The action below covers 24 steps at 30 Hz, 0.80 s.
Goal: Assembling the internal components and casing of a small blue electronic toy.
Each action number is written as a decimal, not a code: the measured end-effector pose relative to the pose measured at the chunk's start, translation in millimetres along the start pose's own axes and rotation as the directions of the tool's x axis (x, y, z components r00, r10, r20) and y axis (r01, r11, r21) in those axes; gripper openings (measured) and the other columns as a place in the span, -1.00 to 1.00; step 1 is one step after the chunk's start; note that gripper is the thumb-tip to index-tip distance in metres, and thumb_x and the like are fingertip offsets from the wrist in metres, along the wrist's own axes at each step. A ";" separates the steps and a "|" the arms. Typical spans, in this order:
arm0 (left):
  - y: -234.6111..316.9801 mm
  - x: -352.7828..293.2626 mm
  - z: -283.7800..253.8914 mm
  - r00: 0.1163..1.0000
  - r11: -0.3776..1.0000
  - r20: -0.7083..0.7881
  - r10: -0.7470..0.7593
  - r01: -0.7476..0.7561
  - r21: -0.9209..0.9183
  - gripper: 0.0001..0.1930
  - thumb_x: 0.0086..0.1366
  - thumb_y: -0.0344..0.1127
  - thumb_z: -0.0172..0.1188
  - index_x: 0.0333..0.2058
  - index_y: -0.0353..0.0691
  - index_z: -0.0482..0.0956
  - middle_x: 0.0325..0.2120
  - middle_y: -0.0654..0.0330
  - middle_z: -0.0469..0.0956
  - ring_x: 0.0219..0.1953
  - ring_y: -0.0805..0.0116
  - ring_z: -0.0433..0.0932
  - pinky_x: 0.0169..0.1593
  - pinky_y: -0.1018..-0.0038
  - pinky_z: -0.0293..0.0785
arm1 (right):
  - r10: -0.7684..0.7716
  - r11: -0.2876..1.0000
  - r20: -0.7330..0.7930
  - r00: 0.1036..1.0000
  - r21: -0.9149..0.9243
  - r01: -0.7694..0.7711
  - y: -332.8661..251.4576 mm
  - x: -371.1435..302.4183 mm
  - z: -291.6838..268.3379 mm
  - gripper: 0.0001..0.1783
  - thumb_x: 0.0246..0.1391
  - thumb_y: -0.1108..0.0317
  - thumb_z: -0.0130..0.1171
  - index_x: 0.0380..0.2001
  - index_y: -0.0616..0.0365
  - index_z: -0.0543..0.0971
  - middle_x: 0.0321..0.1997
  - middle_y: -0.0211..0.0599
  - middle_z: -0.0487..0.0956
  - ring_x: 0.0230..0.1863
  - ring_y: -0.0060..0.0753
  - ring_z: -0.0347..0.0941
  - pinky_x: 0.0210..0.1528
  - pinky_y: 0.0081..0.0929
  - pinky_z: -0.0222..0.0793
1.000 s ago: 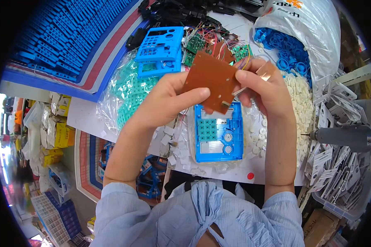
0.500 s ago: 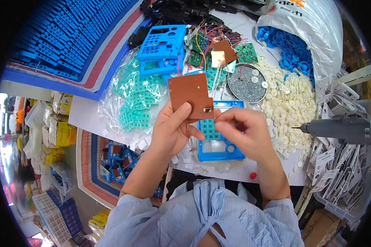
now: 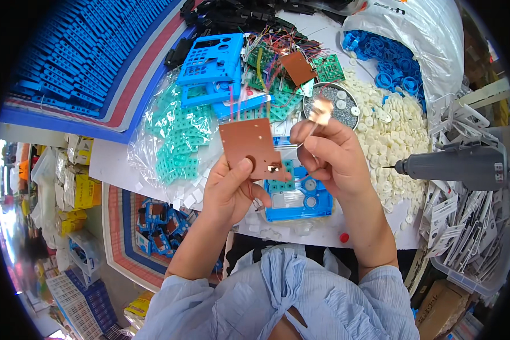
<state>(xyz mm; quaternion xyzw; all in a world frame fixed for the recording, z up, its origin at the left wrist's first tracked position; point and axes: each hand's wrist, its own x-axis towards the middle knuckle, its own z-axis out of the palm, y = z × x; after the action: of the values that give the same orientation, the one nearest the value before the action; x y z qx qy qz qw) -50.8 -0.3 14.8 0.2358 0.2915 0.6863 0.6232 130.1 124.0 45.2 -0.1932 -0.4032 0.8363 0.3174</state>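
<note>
My left hand [image 3: 226, 187] grips a brown circuit board [image 3: 246, 141] by its lower edge, thumb on its face. The board is held up, with a small dark part near its lower right corner. My right hand [image 3: 340, 156] is closed on thin pale wires, and a shiny copper-coloured square piece [image 3: 322, 110] stands above its fingertips, blurred by motion. Below both hands lies a blue plastic casing [image 3: 300, 212] with a teal rubber keypad [image 3: 280, 185] in it, partly covered by the hands and board.
Behind are blue casings [image 3: 212, 56], wired green boards [image 3: 328, 68] and a round tin [image 3: 349, 90] of screws. Teal keypads [image 3: 178, 141] lie left in clear plastic. Cream discs [image 3: 388, 147] spread right, beside a grey power screwdriver [image 3: 453, 168]. A red cap [image 3: 344, 237] sits near the front edge.
My right hand has moved up from the board's lower corner and taken hold of the wires by the square piece. The board has shifted slightly left and down in view.
</note>
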 end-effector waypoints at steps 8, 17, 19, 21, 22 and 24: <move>-8.5 4.6 5.0 0.985 0.965 0.039 0.171 -0.159 -0.208 -0.54 0.55 -0.20 -0.03 0.26 -0.36 0.25 0.02 -0.23 0.56 0.05 -0.17 0.63 -0.39 0.34 0.78 | 0.149 0.988 -0.116 0.982 0.070 -0.141 16.9 -10.0 1.9 -0.88 0.26 0.39 0.22 -0.22 0.22 0.56 -0.25 -0.26 0.60 -0.51 -0.65 0.42 -0.71 -0.71 0.12; 11.3 -0.8 4.3 0.978 0.905 0.021 0.210 -0.202 0.375 -0.58 0.55 -0.24 -0.02 0.22 -0.41 0.31 0.02 -0.24 0.58 -0.08 -0.05 0.70 -0.43 0.42 0.69 | -0.244 0.828 -0.146 0.959 -0.546 0.128 14.5 -27.1 15.9 -0.79 0.30 0.32 0.24 -0.11 0.21 0.59 -0.49 -0.51 0.52 -0.59 -0.82 0.29 -0.62 -0.72 0.06; 13.5 -7.9 8.8 0.989 0.871 0.054 0.141 -0.150 0.468 -0.64 0.54 -0.31 0.00 0.20 -0.39 0.38 -0.01 -0.04 0.60 -0.22 0.26 0.64 -0.35 0.48 0.62 | -0.223 0.842 -0.097 0.970 -0.520 0.142 0.8 -23.7 7.1 -0.78 0.32 0.30 0.23 -0.10 0.22 0.61 -0.53 -0.55 0.48 -0.58 -0.82 0.27 -0.59 -0.72 0.06; 8.8 -17.2 13.0 0.995 0.847 0.073 0.074 -0.101 0.523 -0.68 0.53 -0.38 0.02 0.18 -0.38 0.43 -0.05 0.10 0.61 -0.34 0.53 0.53 -0.31 0.58 0.51 | -0.076 0.932 -0.054 0.996 -0.359 0.051 -6.9 -17.8 2.3 -0.78 0.33 0.29 0.23 -0.12 0.22 0.64 -0.55 -0.57 0.46 -0.59 -0.82 0.25 -0.58 -0.71 0.08; 7.6 -18.0 13.9 0.994 0.857 0.071 0.078 -0.104 0.504 -0.67 0.54 -0.38 0.02 0.18 -0.38 0.42 -0.05 0.09 0.62 -0.32 0.51 0.56 -0.31 0.57 0.53 | 0.023 0.971 -0.018 1.000 -0.239 -0.026 -9.2 -17.4 2.0 -0.78 0.33 0.28 0.22 -0.14 0.23 0.65 -0.56 -0.58 0.45 -0.59 -0.82 0.25 -0.57 -0.71 0.08; 8.2 -20.2 12.5 0.994 0.872 0.049 0.094 -0.106 0.477 -0.67 0.54 -0.36 0.02 0.18 -0.38 0.41 -0.05 0.07 0.62 -0.27 0.47 0.60 -0.31 0.55 0.56 | -0.012 0.949 -0.140 0.990 -0.315 -0.033 -7.8 -20.4 8.4 -0.77 0.34 0.28 0.20 -0.31 0.21 0.67 -0.57 -0.56 0.48 -0.60 -0.81 0.25 -0.58 -0.70 0.08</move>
<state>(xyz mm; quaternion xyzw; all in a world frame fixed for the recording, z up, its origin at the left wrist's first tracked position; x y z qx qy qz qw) -45.8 -19.5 30.3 0.4055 0.4321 0.6214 0.5126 142.9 109.0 57.9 -0.3019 -0.5076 0.7469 0.3054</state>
